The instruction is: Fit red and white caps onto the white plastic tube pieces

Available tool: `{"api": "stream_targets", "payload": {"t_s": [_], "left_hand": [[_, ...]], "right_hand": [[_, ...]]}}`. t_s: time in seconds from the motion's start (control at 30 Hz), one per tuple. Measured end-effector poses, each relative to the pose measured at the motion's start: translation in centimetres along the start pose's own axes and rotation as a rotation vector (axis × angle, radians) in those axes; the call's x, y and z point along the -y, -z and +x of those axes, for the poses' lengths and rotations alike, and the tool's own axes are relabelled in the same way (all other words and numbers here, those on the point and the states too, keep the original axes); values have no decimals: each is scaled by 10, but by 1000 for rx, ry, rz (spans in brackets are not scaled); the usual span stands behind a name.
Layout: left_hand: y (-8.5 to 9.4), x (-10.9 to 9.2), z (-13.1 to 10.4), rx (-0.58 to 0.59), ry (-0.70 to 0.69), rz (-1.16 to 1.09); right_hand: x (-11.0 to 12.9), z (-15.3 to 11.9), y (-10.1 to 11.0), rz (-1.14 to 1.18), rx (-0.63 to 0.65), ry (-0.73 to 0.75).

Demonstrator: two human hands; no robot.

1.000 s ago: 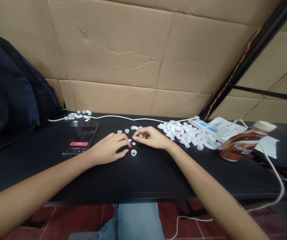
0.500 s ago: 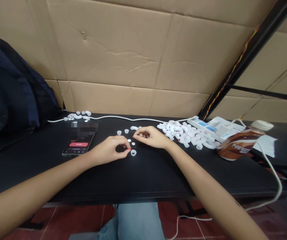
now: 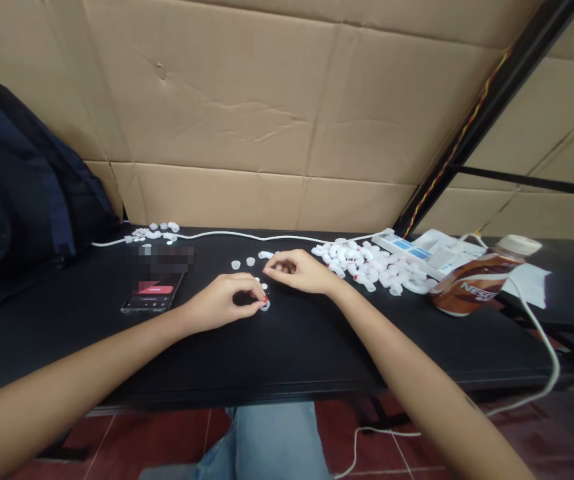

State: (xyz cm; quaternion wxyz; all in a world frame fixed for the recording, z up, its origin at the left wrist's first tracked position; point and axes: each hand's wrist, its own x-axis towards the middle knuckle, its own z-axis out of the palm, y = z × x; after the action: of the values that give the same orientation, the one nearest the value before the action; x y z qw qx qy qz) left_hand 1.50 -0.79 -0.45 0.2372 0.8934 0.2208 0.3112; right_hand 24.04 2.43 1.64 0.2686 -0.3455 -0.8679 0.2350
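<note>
Between the thumb and index finger of my left hand (image 3: 231,298) is a small red piece (image 3: 266,299). It is right at a white plastic ring (image 3: 265,307) on the black table, partly covered by my fingertips; whether they touch I cannot tell. My right hand (image 3: 299,272) is just beyond, to the right, its fingers curled and thumb near the index finger; anything held there is too small or hidden to make out. Small white discs (image 3: 264,287) lie between the hands. Two whitish plastic rings (image 3: 235,265) and a curved white tube piece (image 3: 265,255) are behind them.
A heap of white curved pieces (image 3: 367,261) with some red bits lies right. Beyond it are a brown bottle (image 3: 477,283), papers (image 3: 437,248) and a white cable (image 3: 549,340). On the left are a phone (image 3: 154,293), more white pieces (image 3: 154,233) and a dark backpack (image 3: 21,167).
My left hand has moved slightly right, bringing the red piece over to the white ring, which is now partly covered. The right hand keeps its curled pose. The whole view has shifted a little.
</note>
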Motion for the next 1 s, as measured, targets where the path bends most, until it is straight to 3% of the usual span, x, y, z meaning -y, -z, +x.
{"api": "stream_targets", "payload": {"t_s": [0.3,0.57,0.8,1.0], "left_hand": [[9,4,0,-1,-29,83],[21,4,-2,181,37,315],[16,6,-2,69,50,431],[14,18,-1,84,68,560]], "right_hand": [[-1,-1,0,-8,-16,-28],[-6,-4,1,-99,-75,-67],[-5,-3,2,-118,-75,-81],[-6,-4,2,-120,-75,-93]]}}
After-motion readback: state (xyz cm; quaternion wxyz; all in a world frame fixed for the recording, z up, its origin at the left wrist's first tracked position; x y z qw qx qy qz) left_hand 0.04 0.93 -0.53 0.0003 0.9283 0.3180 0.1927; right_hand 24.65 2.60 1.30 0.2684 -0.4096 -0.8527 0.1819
